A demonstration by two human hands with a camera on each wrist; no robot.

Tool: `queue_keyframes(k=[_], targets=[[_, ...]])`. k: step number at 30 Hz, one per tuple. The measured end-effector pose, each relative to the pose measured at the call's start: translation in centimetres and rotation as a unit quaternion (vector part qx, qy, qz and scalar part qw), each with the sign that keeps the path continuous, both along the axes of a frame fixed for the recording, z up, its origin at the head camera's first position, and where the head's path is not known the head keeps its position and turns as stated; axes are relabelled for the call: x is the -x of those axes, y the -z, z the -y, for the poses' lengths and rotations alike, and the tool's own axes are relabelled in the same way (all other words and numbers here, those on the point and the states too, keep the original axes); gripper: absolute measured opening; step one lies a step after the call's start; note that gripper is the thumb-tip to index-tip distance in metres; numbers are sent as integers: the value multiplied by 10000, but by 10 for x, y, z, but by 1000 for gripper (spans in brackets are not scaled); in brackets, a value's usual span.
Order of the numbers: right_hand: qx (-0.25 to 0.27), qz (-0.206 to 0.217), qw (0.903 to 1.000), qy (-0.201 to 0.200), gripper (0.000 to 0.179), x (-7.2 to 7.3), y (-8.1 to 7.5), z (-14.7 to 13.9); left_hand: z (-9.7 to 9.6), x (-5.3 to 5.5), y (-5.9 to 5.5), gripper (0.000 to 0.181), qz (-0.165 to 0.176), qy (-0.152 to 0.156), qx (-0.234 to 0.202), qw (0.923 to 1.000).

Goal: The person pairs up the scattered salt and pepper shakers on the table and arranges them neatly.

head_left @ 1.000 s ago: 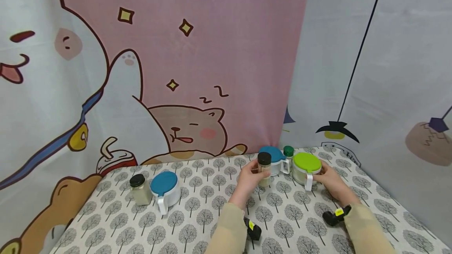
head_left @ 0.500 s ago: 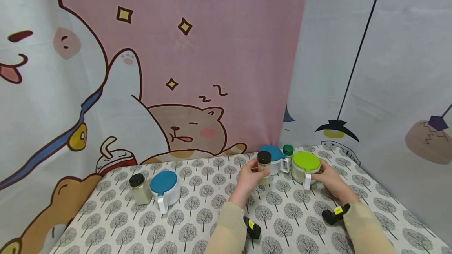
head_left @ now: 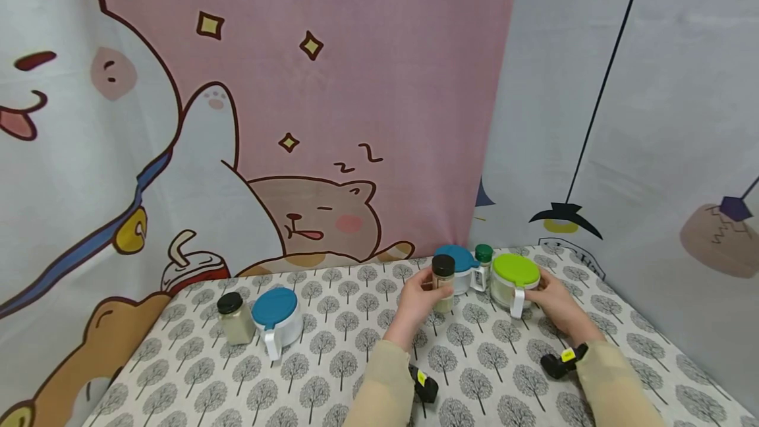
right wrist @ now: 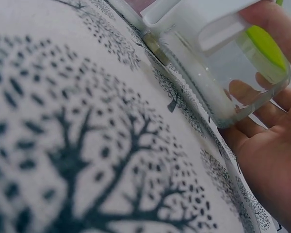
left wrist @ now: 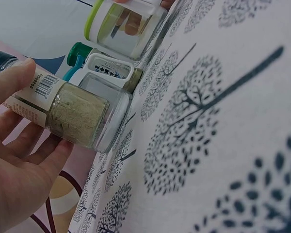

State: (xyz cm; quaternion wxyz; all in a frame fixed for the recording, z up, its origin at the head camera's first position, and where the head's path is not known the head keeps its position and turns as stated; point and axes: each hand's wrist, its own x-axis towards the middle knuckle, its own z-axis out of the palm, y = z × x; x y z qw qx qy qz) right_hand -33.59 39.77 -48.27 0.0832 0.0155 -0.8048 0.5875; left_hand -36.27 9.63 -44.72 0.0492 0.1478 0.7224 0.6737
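Note:
My left hand (head_left: pixel 417 298) grips a spice bottle (left wrist: pixel 77 114) with a black cap, a printed label and greenish-beige powder inside. Thumb and fingers lie on opposite sides of its label. Whether its base touches the table is hard to tell. On the right, my right hand (head_left: pixel 556 302) is curled round a clear seasoning jar (right wrist: pixel 218 77) with a lime-green lid (head_left: pixel 516 271) and a white handle (head_left: pixel 518 304). Through its glass, fingertips show on the far side. Between and behind the hands stand a blue-lidded jar (head_left: pixel 458 259) and a green-capped bottle (head_left: pixel 483 256).
Another blue-lidded jar (head_left: pixel 275 308) with a white handle stands at the left of the table, beside a black-capped square bottle (head_left: pixel 235 321) of pale powder. A tree-print cloth (head_left: pixel 332 348) covers the table. Cartoon-print curtains (head_left: pixel 379 84) hang along its back and right side.

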Motion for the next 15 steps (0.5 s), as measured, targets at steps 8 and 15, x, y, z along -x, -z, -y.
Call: queue_keyframes(k=[8,15], targets=[[86,-103,9999,93,91,-2,-2,1,0,1,1,50,-11,8,-36,10000],[149,-111,9998,0,89,-5,-7,0,1,3,2,47,-111,-23,-1,9999]])
